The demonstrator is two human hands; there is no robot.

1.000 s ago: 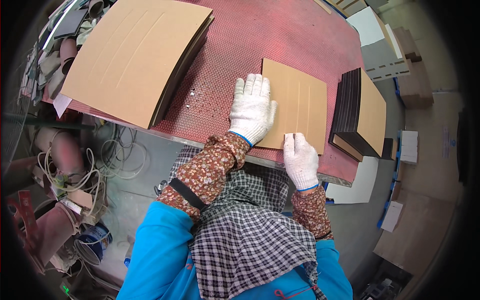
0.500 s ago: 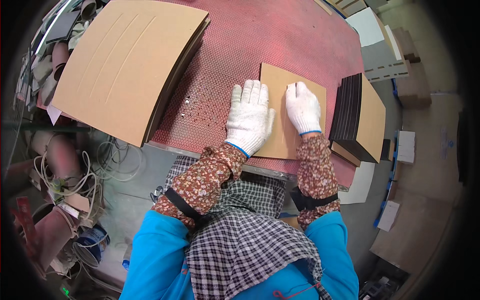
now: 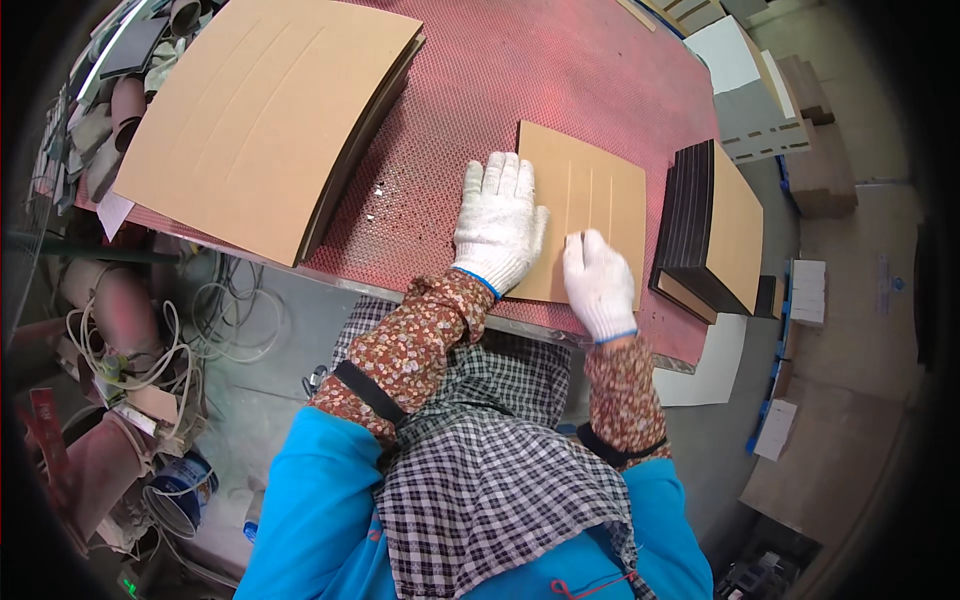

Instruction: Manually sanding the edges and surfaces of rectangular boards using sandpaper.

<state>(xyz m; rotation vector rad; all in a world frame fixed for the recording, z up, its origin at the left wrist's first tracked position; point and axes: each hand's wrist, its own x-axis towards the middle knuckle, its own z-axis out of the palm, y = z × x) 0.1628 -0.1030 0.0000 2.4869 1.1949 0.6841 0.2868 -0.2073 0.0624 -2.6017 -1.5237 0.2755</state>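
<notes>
Brown cardboard sheet (image 3: 585,205) with three parallel grooves.
Left hand (image 3: 497,222) presses flat, fingers spread; right hand (image 3: 597,282) rests curled on its near edge.

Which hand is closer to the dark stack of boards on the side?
The right hand. It rests on the scored cardboard sheet, close beside the dark stack. The left hand lies flat on the sheet's far edge, farther away.

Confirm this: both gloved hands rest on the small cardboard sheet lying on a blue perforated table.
Not quite. The head view shows the table is red, not blue. The left hand and right hand do rest on the small cardboard sheet.
</notes>
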